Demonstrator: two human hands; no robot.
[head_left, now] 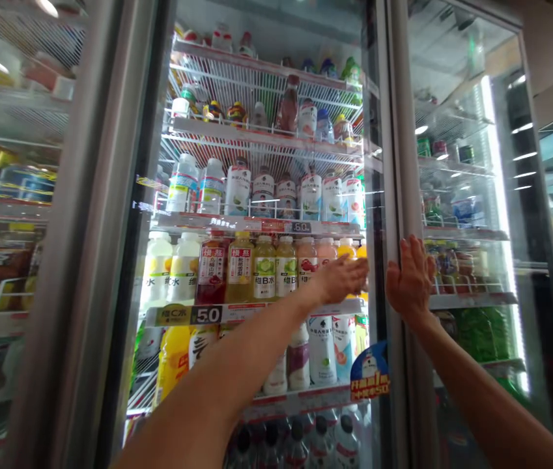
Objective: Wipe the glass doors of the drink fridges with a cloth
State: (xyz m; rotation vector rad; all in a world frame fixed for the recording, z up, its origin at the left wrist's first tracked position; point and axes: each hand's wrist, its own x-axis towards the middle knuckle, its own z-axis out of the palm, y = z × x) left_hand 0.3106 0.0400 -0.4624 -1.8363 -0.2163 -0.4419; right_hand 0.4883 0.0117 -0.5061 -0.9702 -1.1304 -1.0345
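Note:
My left hand is stretched out in front of the middle door's glass, fingers extended to the right and holding nothing. Behind it stand bottles of orange drink and pink drink, partly covered by the hand. My right hand lies open, fingers up, against the metal door frame between the middle and right doors. Whether my left fingertips touch the glass I cannot tell. A blue and red sticker sits on the door below both hands.
Shelves of bottles fill the cooler, with a price tag on one shelf edge. White bottles line the shelf above. To the left runs another metal door frame; at the right is another glass door with a bright light strip.

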